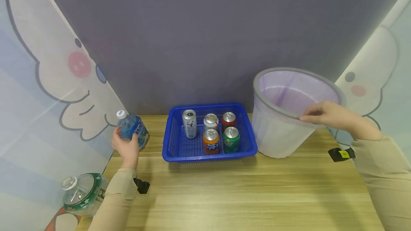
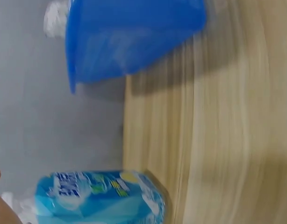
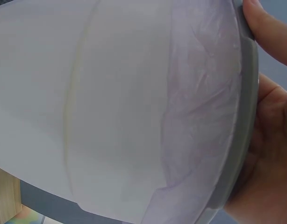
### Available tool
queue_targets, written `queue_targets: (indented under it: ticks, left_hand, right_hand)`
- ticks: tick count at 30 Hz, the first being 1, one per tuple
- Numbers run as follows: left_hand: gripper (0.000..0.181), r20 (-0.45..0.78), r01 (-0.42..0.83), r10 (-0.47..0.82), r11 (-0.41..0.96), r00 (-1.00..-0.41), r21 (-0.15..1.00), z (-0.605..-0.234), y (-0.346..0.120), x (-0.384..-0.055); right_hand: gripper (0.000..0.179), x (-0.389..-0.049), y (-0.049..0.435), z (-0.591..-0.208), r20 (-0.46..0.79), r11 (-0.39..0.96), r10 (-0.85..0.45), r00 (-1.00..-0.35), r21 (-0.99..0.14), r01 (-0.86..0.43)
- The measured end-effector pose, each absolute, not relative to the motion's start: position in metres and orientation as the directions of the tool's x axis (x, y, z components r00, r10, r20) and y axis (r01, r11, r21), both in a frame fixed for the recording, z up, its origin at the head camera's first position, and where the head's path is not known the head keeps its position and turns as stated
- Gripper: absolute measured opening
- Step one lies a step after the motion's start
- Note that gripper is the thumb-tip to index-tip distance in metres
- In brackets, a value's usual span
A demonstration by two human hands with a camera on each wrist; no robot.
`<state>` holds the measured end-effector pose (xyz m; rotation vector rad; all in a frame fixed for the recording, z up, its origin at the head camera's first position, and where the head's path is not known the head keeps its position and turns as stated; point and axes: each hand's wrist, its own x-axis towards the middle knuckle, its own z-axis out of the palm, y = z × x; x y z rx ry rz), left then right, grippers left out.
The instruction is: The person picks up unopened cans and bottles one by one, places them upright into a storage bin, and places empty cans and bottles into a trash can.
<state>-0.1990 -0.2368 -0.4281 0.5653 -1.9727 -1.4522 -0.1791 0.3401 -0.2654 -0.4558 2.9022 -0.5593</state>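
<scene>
At the left of the table stands a blue-labelled plastic bottle (image 1: 141,129) with a white cap. My left hand (image 1: 126,149) is beside it, thumb and fingers spread around its near side; in the left wrist view the bottle (image 2: 101,198) shows no fingers closed over its label. On the right, my right hand (image 1: 330,115) grips the grey rim of a white trash bin (image 1: 277,131). The right wrist view has the thumb at the rim (image 3: 248,107) and the other fingers partly hidden behind it. A pale purple bag lines the bin.
A blue plastic basket (image 1: 179,158) at the back middle holds several drink cans, among them an orange can (image 1: 211,142) and a green can (image 1: 231,140). A large clear bottle with a green label (image 1: 85,195) stands at the front left. Partitions (image 1: 192,45) bound the back and sides.
</scene>
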Motion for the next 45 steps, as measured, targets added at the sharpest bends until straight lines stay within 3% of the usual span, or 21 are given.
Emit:
queue_targets:
  ticks: [6, 14, 19, 45]
  left_hand:
    - [0.069, 0.198, -0.089, -0.634, 0.39, -0.748, 0.916, -0.433, -0.253, -0.213]
    - [0.087, 0.057, -0.215, -0.583, 0.387, -0.811, 0.897, -0.432, -0.264, -0.224]
    - [0.092, 0.041, -0.246, -0.581, 0.405, -0.813, 0.88, -0.433, -0.272, -0.231]
    - [0.087, -0.01, -0.308, -0.511, 0.502, -0.859, 0.808, -0.435, -0.295, -0.248]
  right_hand:
    - [0.017, -0.177, 0.34, -0.265, -0.086, 0.89, -0.313, -0.946, -0.375, -0.26]
    - [0.017, -0.176, 0.341, -0.264, -0.078, 0.888, -0.315, -0.946, -0.376, -0.265]
    - [0.018, -0.176, 0.339, -0.263, -0.087, 0.892, -0.307, -0.948, -0.374, -0.255]
    - [0.018, -0.178, 0.335, -0.26, -0.097, 0.884, -0.311, -0.945, -0.394, -0.251]
